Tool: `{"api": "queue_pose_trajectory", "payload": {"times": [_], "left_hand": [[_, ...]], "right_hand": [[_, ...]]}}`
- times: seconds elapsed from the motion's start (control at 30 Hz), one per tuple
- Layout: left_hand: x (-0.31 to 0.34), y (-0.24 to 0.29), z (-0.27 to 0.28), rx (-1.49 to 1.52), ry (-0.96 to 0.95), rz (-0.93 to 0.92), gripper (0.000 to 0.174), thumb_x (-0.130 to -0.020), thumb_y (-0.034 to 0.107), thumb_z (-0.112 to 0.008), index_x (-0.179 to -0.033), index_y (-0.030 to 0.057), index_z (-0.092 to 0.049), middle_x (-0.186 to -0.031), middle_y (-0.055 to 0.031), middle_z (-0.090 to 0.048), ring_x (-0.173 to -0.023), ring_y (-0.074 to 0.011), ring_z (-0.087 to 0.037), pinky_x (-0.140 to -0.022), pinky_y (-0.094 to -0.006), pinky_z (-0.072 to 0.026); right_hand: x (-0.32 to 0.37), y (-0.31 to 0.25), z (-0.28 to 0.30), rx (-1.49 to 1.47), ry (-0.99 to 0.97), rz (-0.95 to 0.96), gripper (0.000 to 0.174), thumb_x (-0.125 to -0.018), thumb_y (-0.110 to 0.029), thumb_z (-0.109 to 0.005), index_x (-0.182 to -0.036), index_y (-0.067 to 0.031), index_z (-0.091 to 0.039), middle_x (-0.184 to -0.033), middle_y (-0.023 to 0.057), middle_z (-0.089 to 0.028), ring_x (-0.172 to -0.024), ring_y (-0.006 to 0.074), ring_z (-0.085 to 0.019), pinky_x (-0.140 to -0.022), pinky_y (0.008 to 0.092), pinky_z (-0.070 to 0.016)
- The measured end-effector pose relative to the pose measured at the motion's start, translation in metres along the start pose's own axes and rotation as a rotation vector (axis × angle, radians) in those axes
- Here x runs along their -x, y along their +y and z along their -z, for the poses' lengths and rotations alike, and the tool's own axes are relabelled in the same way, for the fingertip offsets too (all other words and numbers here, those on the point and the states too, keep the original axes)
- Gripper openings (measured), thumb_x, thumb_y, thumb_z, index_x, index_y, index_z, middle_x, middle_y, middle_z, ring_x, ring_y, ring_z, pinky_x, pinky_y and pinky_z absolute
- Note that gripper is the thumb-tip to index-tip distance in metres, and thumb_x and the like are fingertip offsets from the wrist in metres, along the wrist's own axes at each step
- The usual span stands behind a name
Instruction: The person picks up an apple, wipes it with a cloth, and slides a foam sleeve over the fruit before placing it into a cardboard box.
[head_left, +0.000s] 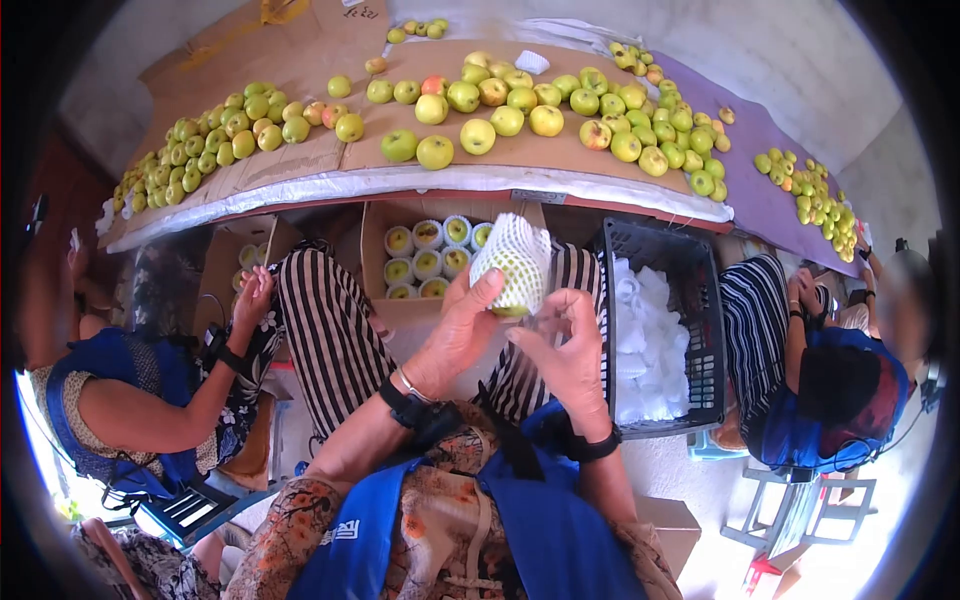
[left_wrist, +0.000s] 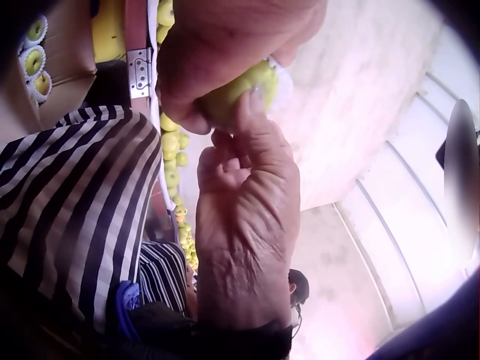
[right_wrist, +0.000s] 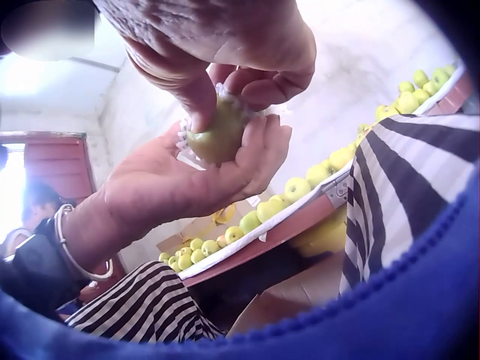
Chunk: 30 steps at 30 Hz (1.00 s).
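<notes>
A green apple [right_wrist: 217, 139], partly covered by a white foam net sleeve [head_left: 522, 255], is held up in front of the lap. My left hand [head_left: 452, 328] grips the sleeved apple, thumb across the net and fingers cupped behind. Bare green skin shows at the end nearer me, where the net's edge stops. My right hand [head_left: 570, 355] is at that end, its thumb on the apple [left_wrist: 236, 97] and its curled fingers pinching at the net's edge in the right wrist view. Part of the sleeve is hidden behind the fingers.
Loose apples cover parts of the cardboard-topped table [head_left: 300, 165] ahead. Beneath it, a cardboard box [head_left: 375, 240] holds sleeved apples in rows. A black crate [head_left: 708, 345] of white foam nets [head_left: 645, 350] stands right of my knees. People sit on both sides.
</notes>
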<state>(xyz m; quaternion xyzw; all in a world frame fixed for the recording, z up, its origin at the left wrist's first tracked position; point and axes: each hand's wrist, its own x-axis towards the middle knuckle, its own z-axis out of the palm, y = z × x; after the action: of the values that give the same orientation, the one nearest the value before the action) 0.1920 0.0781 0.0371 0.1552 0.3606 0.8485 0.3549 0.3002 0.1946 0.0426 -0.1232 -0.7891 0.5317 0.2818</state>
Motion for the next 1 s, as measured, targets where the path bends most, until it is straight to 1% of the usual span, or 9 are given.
{"api": "queue_pose_trajectory", "payload": {"times": [0.1,0.23,0.37,0.5,0.63,0.73,0.8,0.9,1.0], "left_hand": [[0.002,0.006,0.010,-0.390,0.014,-0.155,0.081,-0.089,0.038,-0.072,-0.146,-0.0004,-0.029,-0.135,-0.0175,-0.051,-0.126,-0.0220,-0.049,-0.108,-0.0394,-0.0387],[0.012,0.016,-0.007,-0.818,-0.093,-0.298,0.086,-0.091,0.046,-0.067,-0.148,-0.0016,-0.022,-0.138,-0.0189,-0.048,-0.128,-0.0238,-0.048,-0.109,-0.0365,-0.0373],[0.006,0.010,-0.011,-0.325,-0.051,-0.208,0.075,-0.100,0.057,-0.038,-0.147,-0.0018,-0.027,-0.142,-0.0194,-0.048,-0.132,-0.0263,-0.047,-0.110,-0.0387,-0.0372],[0.007,0.002,-0.012,0.177,0.108,0.091,0.067,-0.102,0.055,-0.033,-0.140,0.0006,-0.042,-0.136,-0.0152,-0.055,-0.124,-0.0269,-0.055,-0.105,-0.0440,-0.0434],[0.010,0.002,-0.003,0.441,0.141,0.272,0.067,-0.102,0.057,-0.032,-0.137,0.0024,-0.047,-0.132,-0.0160,-0.058,-0.120,-0.0294,-0.058,-0.099,-0.0525,-0.0472],[0.007,-0.009,0.011,0.555,0.138,0.358,0.064,-0.102,0.055,-0.033,-0.136,0.0027,-0.047,-0.131,-0.0162,-0.059,-0.117,-0.0305,-0.060,-0.097,-0.0553,-0.0488],[0.006,-0.017,0.013,0.537,0.171,0.399,0.061,-0.103,0.053,-0.034,-0.134,0.0021,-0.049,-0.127,-0.0158,-0.061,-0.113,-0.0303,-0.063,-0.096,-0.0534,-0.0499],[0.004,-0.031,0.016,0.446,0.178,0.354,0.047,-0.103,0.040,-0.040,-0.121,0.0010,-0.058,-0.114,-0.0132,-0.068,-0.102,-0.0239,-0.067,-0.094,-0.0411,-0.0529],[0.007,-0.032,0.010,0.473,0.266,0.397,0.040,-0.101,0.034,-0.047,-0.119,0.0013,-0.060,-0.111,-0.0116,-0.069,-0.100,-0.0225,-0.068,-0.093,-0.0376,-0.0533]], "right_hand": [[-0.001,0.000,0.003,-0.244,-0.053,-0.182,0.068,-0.074,-0.026,-0.085,-0.123,0.0009,-0.046,-0.113,0.0101,-0.057,-0.101,0.0192,-0.059,-0.080,0.0328,-0.0540],[-0.004,-0.003,-0.002,-0.385,-0.134,-0.205,0.074,-0.073,-0.017,-0.084,-0.132,0.0004,-0.043,-0.123,0.0123,-0.055,-0.113,0.0220,-0.058,-0.089,0.0349,-0.0530],[-0.001,0.001,-0.004,-0.664,-0.130,-0.247,0.081,-0.069,0.007,-0.077,-0.138,-0.0011,-0.035,-0.130,0.0128,-0.053,-0.120,0.0223,-0.056,-0.104,0.0379,-0.0459],[0.005,0.000,-0.019,-0.520,-0.083,-0.131,0.082,-0.071,0.001,-0.079,-0.140,-0.0002,-0.034,-0.130,0.0158,-0.052,-0.122,0.0254,-0.055,-0.102,0.0377,-0.0459],[0.009,0.016,-0.018,0.319,-0.089,0.102,0.089,-0.070,-0.016,-0.083,-0.142,0.0041,-0.035,-0.143,0.0301,-0.040,-0.133,0.0399,-0.042,-0.106,0.0448,-0.0385],[0.010,0.012,-0.007,0.192,-0.216,0.055,0.095,-0.068,-0.022,-0.084,-0.144,0.0046,-0.034,-0.148,0.0312,-0.034,-0.135,0.0424,-0.039,-0.109,0.0457,-0.0346],[0.007,-0.001,0.004,0.138,-0.291,-0.072,0.094,-0.068,-0.024,-0.084,-0.143,0.0045,-0.036,-0.141,0.0268,-0.043,-0.133,0.0376,-0.043,-0.109,0.0420,-0.0358],[0.010,-0.001,0.013,0.180,-0.293,-0.206,0.086,-0.068,-0.022,-0.084,-0.138,0.0028,-0.042,-0.130,0.0183,-0.054,-0.121,0.0294,-0.055,-0.106,0.0384,-0.0397],[0.017,0.019,0.014,0.034,-0.276,-0.155,0.084,-0.072,-0.018,-0.081,-0.142,-0.0004,-0.039,-0.143,0.0195,-0.048,-0.129,0.0283,-0.051,-0.110,0.0373,-0.0367]]}}
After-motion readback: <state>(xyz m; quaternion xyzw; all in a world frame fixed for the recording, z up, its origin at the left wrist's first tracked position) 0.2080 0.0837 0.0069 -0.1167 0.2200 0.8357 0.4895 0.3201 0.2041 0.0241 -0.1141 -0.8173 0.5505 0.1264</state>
